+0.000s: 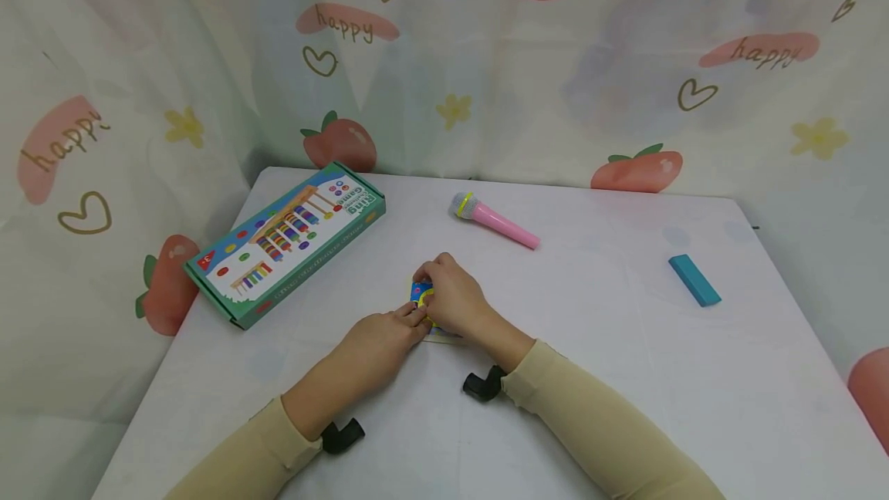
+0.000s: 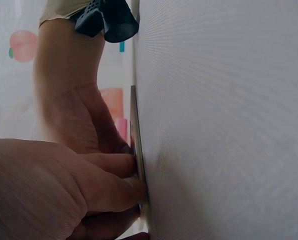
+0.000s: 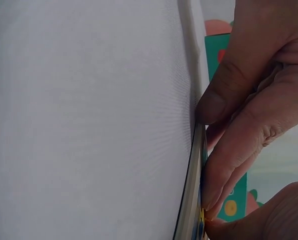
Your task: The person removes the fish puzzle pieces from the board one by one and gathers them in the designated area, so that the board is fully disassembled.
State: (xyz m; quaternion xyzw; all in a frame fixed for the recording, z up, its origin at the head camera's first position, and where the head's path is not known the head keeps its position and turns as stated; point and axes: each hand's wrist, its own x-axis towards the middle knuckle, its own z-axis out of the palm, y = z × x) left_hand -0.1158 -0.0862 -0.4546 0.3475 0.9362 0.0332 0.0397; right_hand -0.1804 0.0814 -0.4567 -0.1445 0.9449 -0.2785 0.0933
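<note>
A small flat board (image 1: 419,293) with blue and yellow printing lies on the table, mostly covered by both hands. Its thin, layered edge (image 3: 189,200) shows in the right wrist view. My left hand (image 1: 378,346) rests on the board's left side, fingers extended over the top and the thumb at its edge. From the right, my right hand (image 1: 458,299) reaches over with curled fingers, gripping around its far part. In the right wrist view a right fingertip meets a yellow spot (image 3: 203,220) on the board; whether that is a separate piece is unclear.
A green ring game box (image 1: 288,241) lies at the back left. Behind the hands is a pink toy microphone (image 1: 496,221). A teal block (image 1: 694,280) lies on the right of the white table (image 1: 590,315). A patterned curtain (image 1: 528,83) hangs behind.
</note>
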